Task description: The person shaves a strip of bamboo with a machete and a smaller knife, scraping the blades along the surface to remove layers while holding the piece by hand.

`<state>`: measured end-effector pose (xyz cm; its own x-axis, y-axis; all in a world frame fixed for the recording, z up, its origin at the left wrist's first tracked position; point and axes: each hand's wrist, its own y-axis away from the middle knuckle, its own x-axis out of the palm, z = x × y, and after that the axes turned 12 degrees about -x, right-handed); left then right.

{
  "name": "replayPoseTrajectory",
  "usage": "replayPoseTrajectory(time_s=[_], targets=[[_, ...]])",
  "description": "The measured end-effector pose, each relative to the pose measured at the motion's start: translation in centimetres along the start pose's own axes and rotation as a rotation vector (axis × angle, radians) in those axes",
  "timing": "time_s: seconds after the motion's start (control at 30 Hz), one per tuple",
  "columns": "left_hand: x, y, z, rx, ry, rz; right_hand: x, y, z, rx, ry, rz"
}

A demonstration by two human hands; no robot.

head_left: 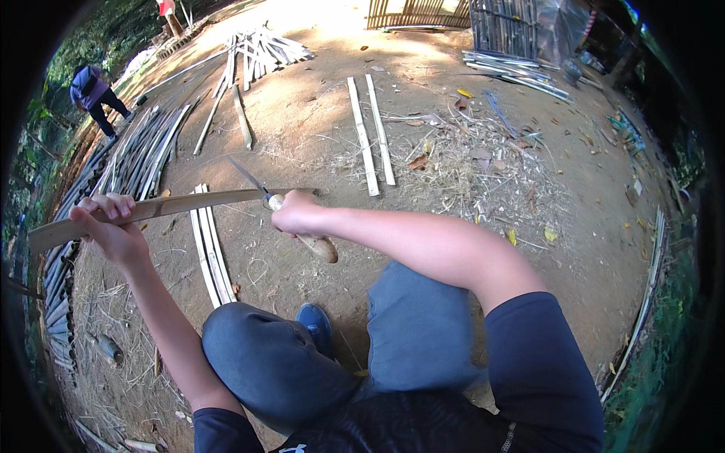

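Observation:
A long split bamboo strip (185,202) is raised before me, running from the far left toward the middle. My left hand (115,225) is closed around it near its left end. In my right hand (296,214) is a knife (248,176), gripped by its light wooden handle, which sticks out below the fist. The narrow blade points up and to the left, close to the strip's right part; I cannot tell whether its edge touches the bamboo. Below the strip, a pair of pale bamboo slats (211,249) lies on the ground by my left knee.
Two slats (362,136) lie ahead beside scattered shavings (476,170). A slat pile (268,54) is farther off. Dark bamboo poles (136,155) line the left side, where another person (98,94) bends over. More slats (521,72) lie at the back right near a bamboo panel (502,26).

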<state>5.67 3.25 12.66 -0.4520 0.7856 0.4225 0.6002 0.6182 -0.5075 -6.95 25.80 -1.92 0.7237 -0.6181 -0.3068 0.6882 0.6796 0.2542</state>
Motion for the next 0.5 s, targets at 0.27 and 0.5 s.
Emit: replayPoseTrajectory(time_s=[0.27, 0.5], targets=[[0.9, 0.5, -0.4, 0.034, 0.026, -0.196, -0.5, -0.2, -0.7, 0.106, -0.030, -0.026], [2.2, 1.1, -0.4, 0.008, 0.012, -0.300, -0.8, -1.0, -2.1, 0.187, -0.145, -0.065]])
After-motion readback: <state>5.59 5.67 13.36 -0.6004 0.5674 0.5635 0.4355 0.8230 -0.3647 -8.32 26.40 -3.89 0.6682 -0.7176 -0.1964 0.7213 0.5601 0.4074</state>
